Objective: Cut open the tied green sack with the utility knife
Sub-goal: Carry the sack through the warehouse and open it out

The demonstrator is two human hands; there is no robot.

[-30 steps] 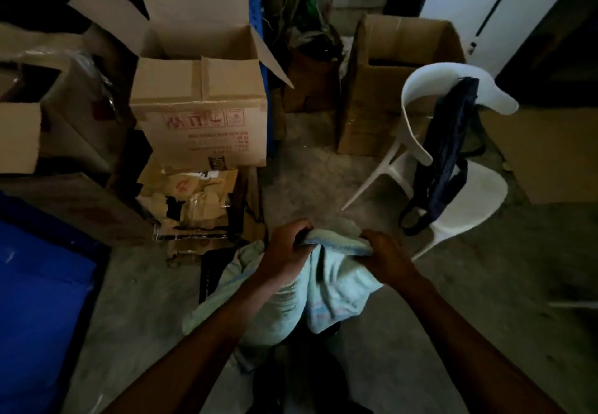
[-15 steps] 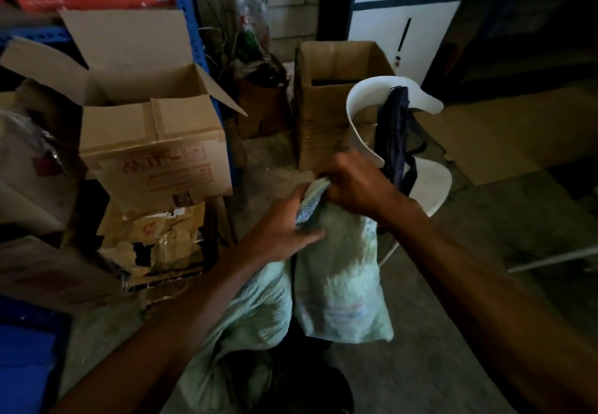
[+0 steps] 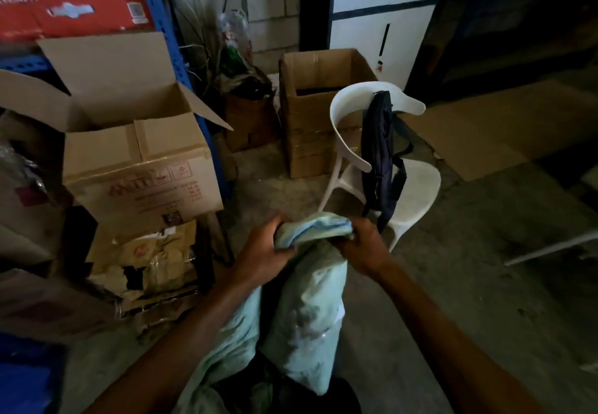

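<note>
Both hands, left hand (image 3: 263, 248) and right hand (image 3: 364, 247), have dropped back down gripping the bunched top of the green sack (image 3: 307, 300) standing on the floor, no knife visible I think, so cutting hasn't started.

This is a storeroom or small warehouse, dim and cluttered. A blue metal rack (image 3: 191, 83) holds a red carton (image 3: 74, 9), and an open cardboard box (image 3: 136, 167) sits in front of it above torn packaging (image 3: 152, 261). Another tall cardboard box (image 3: 310, 115) stands on the bare concrete floor (image 3: 469, 284) by a block wall (image 3: 268, 2). Flattened cardboard (image 3: 492, 128) lies on the floor near a white plastic chair (image 3: 411, 183).
</note>
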